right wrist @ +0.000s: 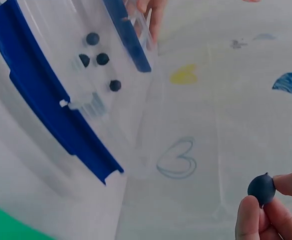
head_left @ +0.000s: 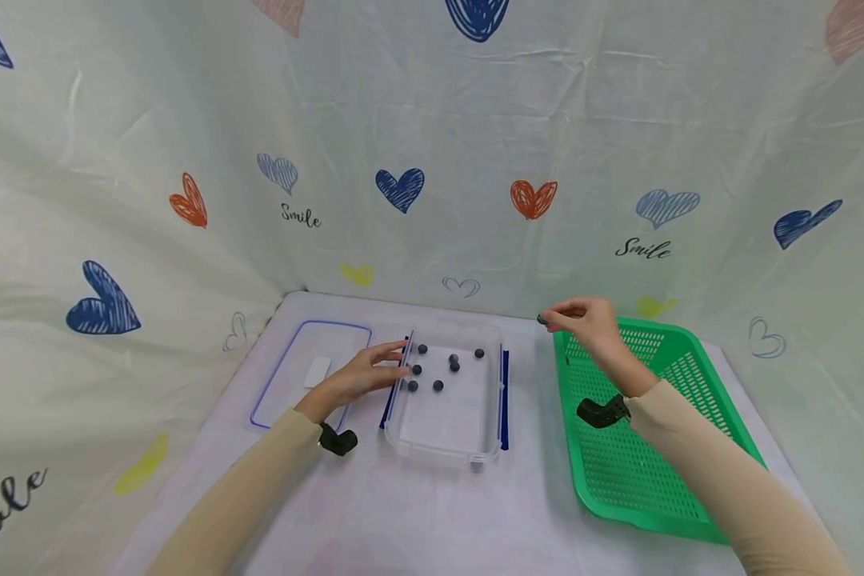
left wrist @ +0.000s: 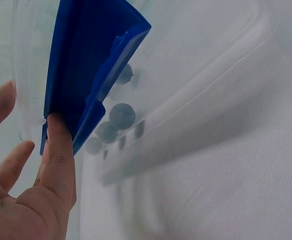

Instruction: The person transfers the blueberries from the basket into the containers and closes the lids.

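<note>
My right hand point(head_left: 590, 324) pinches a small dark blue ball point(right wrist: 261, 189) with a tiny nub between thumb and fingertips, raised over the far left corner of the green basket point(head_left: 583, 488). Between the hands stands a clear plastic box point(head_left: 439, 454), its blue side latches point(head_left: 505, 400) hanging down. Several similar dark balls point(head_left: 438, 386) lie scattered on its floor. At the box's left side, my left hand point(head_left: 363, 372) grips the wall, with fingers against the blue latch point(left wrist: 93, 55) in the left wrist view.
A clear lid with a blue-edged rim point(head_left: 259, 392) lies flat at the left, with a small white rectangle point(head_left: 318, 372) on it. The perforated green basket occupies the right side. A heart-printed curtain point(head_left: 461, 120) hangs behind the white-covered table point(head_left: 403, 520).
</note>
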A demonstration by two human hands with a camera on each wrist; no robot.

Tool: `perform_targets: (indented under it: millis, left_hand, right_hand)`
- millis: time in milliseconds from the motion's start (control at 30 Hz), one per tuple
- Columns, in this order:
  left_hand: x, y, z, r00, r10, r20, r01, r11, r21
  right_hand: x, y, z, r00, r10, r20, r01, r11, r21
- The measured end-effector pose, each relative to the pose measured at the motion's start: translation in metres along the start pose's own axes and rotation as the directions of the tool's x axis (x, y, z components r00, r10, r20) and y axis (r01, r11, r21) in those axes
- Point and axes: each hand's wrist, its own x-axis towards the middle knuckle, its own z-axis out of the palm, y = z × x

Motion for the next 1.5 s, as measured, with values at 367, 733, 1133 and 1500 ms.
perform_targets:
  millis: [367, 733, 1133, 1500]
  left_hand:
    - [0.002, 0.001, 0.000, 1.000, 0.012, 0.002, -0.012, 1.000, 0.000]
    - [0.001, -0.001, 0.001, 1.000, 0.001, -0.001, -0.001, 1.000, -0.009]
    - [0.001, -0.001, 0.000, 1.000, 0.007, -0.001, -0.007, 1.000, -0.006]
    - [0.001, -0.001, 0.000, 1.000, 0.001, -0.002, -0.001, 1.000, -0.005]
  right_hand:
    - [0.003, -0.008, 0.035, 0.997, -0.019, 0.075, 0.022, 0.999, -0.035]
    - [-0.002, -0.002, 0.069, 0.989, -0.069, 0.127, 0.071, 0.997, -0.007]
    - [-0.006, 0.002, 0.094, 0.984, -0.078, 0.161, 0.086, 0.995, -0.043]
    - [-0.010, 0.011, 0.111, 0.975, -0.116, 0.190, 0.132, 0.988, -0.074]
